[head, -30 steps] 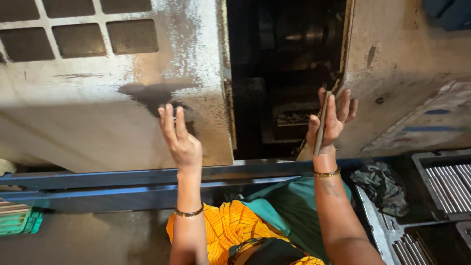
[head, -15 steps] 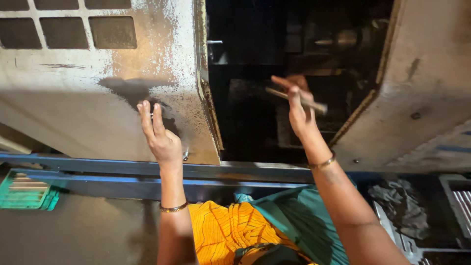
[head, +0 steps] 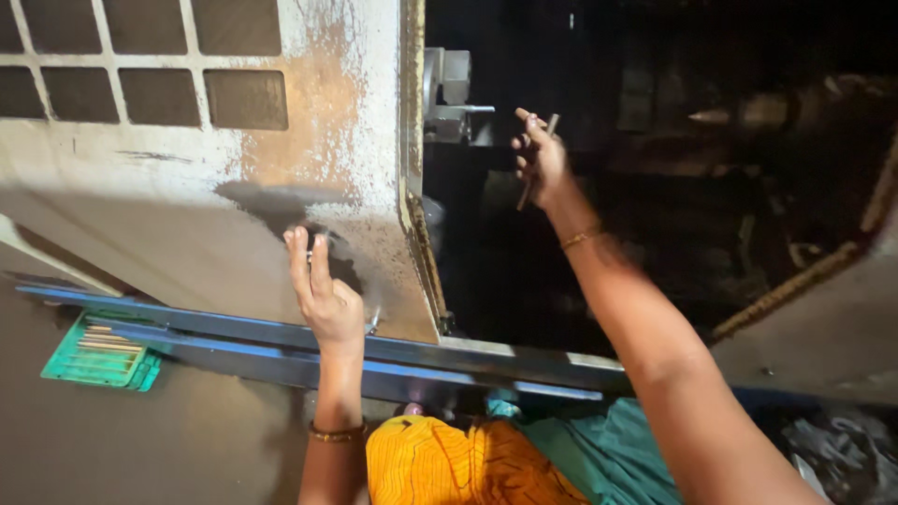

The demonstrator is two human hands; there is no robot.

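My left hand [head: 323,290] presses flat, fingers together and pointing up, against the worn white sliding door [head: 196,187] of a large machine, on a dark rubbed patch near the door's handle. My right hand [head: 541,159] reaches into the dark machine opening [head: 655,187] and grips a thin metal rod [head: 538,168], held roughly upright. It is close to a grey metal chuck or fixture [head: 447,93] just inside the door edge. Both wrists wear thin bangles.
A blue rail [head: 281,346] runs along the bottom of the door. A green tray [head: 98,360] with several thin rods sits at the lower left. The door has dark grid windows [head: 140,65]. Crumpled dark plastic [head: 832,449] lies at the lower right.
The door has slid left, widening the opening. My right hand has moved deeper into the machine and leftward with the rod. My left hand stays pressed on the door.
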